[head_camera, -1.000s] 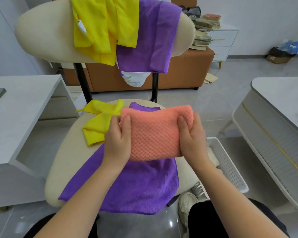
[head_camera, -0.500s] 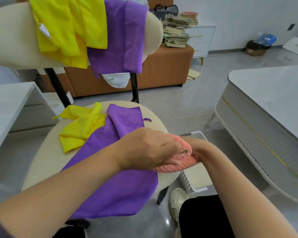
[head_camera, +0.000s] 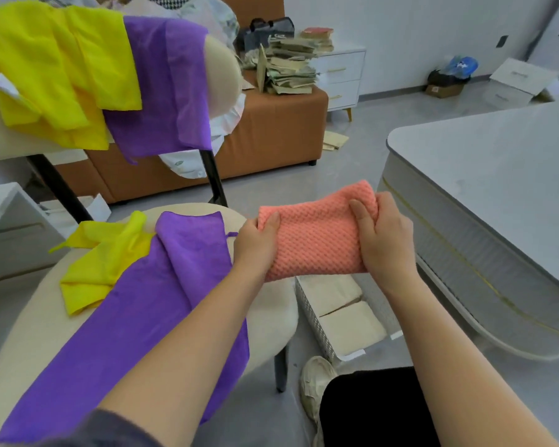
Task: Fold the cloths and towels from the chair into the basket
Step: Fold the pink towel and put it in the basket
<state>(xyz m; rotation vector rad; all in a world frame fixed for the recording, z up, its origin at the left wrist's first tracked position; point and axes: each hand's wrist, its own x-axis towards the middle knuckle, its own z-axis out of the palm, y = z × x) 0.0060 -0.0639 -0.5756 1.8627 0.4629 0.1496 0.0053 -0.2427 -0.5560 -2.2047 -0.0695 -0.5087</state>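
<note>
Holding a folded orange towel (head_camera: pixel 317 240) by its two ends, the left hand (head_camera: pixel 257 245) and right hand (head_camera: pixel 386 243) are each clamped on it, thumbs pressed on the upper face. The towel is in the air, off the right edge of the chair (head_camera: pixel 29 333) seat and above the white basket (head_camera: pixel 313 321) on the floor. Folded cream cloths (head_camera: pixel 352 327) lie in the basket. A purple cloth (head_camera: pixel 162 285) and a yellow cloth (head_camera: pixel 104 262) lie touching on the seat. A second yellow cloth (head_camera: pixel 52 72) and a second purple cloth (head_camera: pixel 165 85) hang over the chair back.
</note>
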